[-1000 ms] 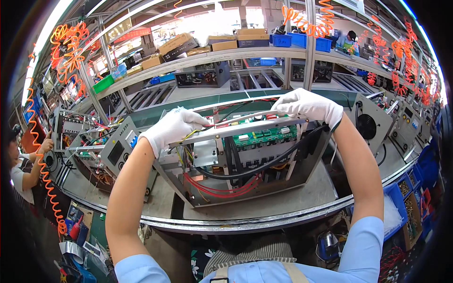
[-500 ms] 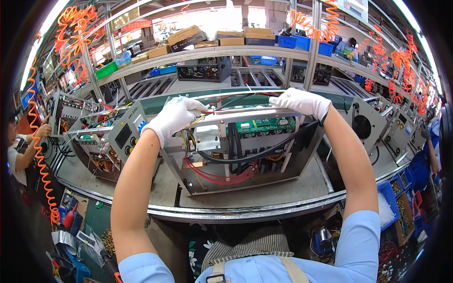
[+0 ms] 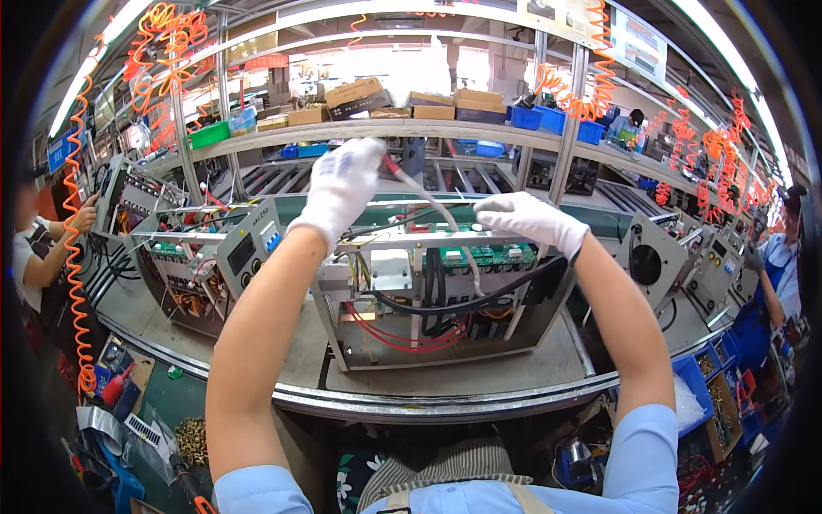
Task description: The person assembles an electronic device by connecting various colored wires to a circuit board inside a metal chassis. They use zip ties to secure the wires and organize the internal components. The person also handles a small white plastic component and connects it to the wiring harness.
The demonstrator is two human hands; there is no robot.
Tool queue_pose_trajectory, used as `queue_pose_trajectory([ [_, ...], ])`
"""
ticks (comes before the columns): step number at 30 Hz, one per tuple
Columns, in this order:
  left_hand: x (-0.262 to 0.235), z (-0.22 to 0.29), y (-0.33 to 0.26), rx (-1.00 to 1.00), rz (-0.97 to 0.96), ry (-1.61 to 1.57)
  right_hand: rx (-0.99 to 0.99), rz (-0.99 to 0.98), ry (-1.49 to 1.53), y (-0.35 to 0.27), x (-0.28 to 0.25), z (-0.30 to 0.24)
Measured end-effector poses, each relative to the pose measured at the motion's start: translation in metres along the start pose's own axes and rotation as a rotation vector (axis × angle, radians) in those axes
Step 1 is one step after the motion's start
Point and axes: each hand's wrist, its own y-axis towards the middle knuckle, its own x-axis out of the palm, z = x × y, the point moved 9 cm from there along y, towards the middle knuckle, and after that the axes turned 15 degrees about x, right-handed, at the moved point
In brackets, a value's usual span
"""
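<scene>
An open metal chassis (image 3: 445, 347) with green circuit boards, black cables and red wires stands on the conveyor table (image 3: 445, 403) in front of me. My left hand (image 3: 342, 184), in a white glove, is raised above the chassis and pinches a white cable (image 3: 432, 210) that runs down into the unit. In its own white glove, my right hand (image 3: 531, 221) rests on the top rail of the chassis, beside the green board (image 3: 488, 255).
A similar open unit with a grey front panel (image 3: 244, 248) stands to the left. Another with a fan (image 3: 646, 261) is to the right. A person (image 3: 38, 248) works at the far left, another at the far right. Blue parts bins (image 3: 711, 377) sit low right.
My left hand has risen from the chassis top, pulling the white cable up with it. My right hand stays on the top rail.
</scene>
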Motion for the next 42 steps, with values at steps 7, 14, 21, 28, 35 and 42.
queue_pose_trajectory([
  [7,0.007,0.109,0.104,0.504,0.124,0.412,-0.151,-0.217,0.099,0.031,0.035,-0.007],
  [14,0.066,0.026,0.094,0.024,-0.172,0.206,0.041,-0.19,0.746,0.036,-0.032,0.063],
  [21,0.083,0.034,0.041,0.057,-0.29,-0.164,0.046,-0.077,0.397,0.015,-0.057,0.097],
  [28,0.055,0.023,0.01,-0.007,-0.32,-0.225,0.034,-0.124,0.215,0.006,-0.045,0.091],
  [35,0.076,0.026,-0.052,-0.109,-0.778,-0.394,0.078,-0.083,0.011,-0.007,-0.035,0.085],
  [42,0.075,0.013,-0.059,-0.221,-0.866,-0.425,0.073,0.063,-0.231,-0.02,-0.021,0.064],
])
